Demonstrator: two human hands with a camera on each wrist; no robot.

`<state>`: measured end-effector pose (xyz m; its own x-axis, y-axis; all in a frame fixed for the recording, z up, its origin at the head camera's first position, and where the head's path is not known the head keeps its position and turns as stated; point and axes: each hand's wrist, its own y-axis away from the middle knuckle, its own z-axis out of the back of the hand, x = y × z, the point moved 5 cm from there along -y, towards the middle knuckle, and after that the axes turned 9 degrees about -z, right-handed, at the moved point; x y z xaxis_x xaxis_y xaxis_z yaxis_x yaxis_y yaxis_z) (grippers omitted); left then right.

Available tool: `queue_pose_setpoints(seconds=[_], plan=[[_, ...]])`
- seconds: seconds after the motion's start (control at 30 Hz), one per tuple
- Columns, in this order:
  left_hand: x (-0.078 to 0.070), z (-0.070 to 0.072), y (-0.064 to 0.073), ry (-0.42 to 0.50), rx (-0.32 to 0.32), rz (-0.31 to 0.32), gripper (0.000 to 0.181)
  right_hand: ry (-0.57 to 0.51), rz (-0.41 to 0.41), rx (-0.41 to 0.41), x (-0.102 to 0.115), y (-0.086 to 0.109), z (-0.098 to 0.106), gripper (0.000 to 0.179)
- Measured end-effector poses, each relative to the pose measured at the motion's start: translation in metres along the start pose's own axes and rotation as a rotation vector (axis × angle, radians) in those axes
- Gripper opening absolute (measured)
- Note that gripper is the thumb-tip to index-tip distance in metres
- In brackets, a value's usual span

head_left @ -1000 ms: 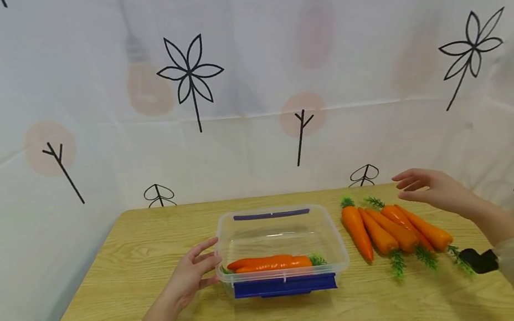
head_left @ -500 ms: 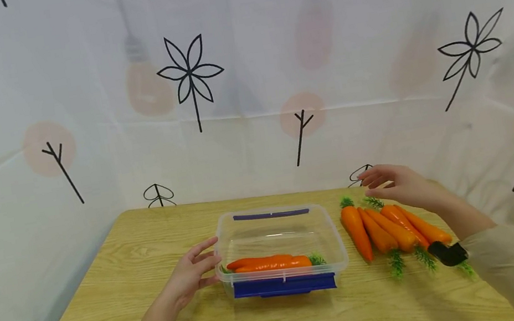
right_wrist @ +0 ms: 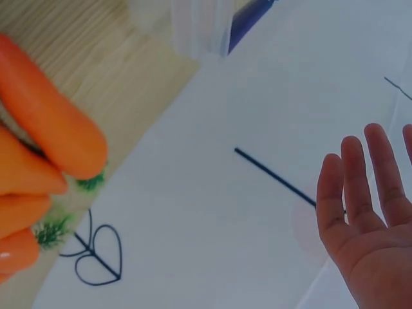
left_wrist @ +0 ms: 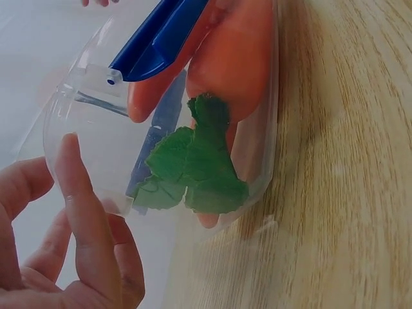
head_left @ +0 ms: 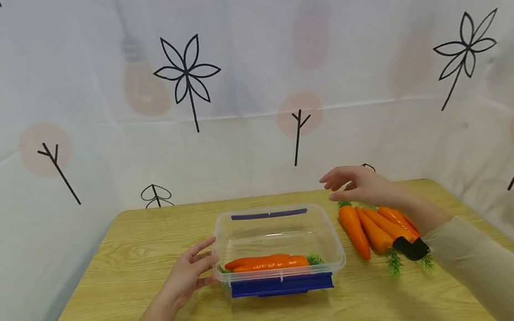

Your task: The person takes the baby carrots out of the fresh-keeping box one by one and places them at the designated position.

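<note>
A clear plastic container [head_left: 274, 236] with blue clips stands lidless on the table, holding orange carrots [head_left: 268, 262] with green tops along its near side. My left hand [head_left: 189, 272] touches the container's left wall with extended fingers [left_wrist: 77, 174]; the left wrist view shows them along its corner beside a clip [left_wrist: 158, 45]. My right hand [head_left: 359, 183] hovers above the far end of a group of carrots [head_left: 374, 229] to the right of the container. Its fingers [right_wrist: 354, 167] are extended and hold nothing. The right forearm covers part of that group.
The wooden table [head_left: 118, 272] ends at the back against a white curtain [head_left: 245, 151] with plant drawings. The carrots on the table lie side by side just right of the container, some with green tops toward the near edge.
My right hand has moved left, from the far right of the loose carrots to above their left end. The left hand stays at the container, and the carrots lie as before.
</note>
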<state>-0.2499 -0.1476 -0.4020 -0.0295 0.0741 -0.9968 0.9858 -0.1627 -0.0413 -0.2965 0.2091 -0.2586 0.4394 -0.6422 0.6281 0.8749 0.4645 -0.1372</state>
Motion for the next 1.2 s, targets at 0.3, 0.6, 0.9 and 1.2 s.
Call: queue_pose_setpoints(seconds=[0.3,0.6,0.9,1.2], plan=[[-0.002,0.0,0.001,0.001,0.012,0.0,0.056,-0.021,0.044,0.072,0.014,-0.021,-0.023,0.034],[-0.002,0.002,0.001,-0.001,0.02,-0.002,0.056,-0.031,0.082,0.188,0.02,-0.042,-0.051,0.036],[-0.002,0.002,0.0,-0.002,0.022,0.0,0.056,-0.069,0.089,0.359,0.029,-0.058,-0.078,0.038],[-0.002,0.003,0.001,-0.008,0.016,0.002,0.055,-0.057,0.039,0.642,0.032,-0.065,-0.113,0.034]])
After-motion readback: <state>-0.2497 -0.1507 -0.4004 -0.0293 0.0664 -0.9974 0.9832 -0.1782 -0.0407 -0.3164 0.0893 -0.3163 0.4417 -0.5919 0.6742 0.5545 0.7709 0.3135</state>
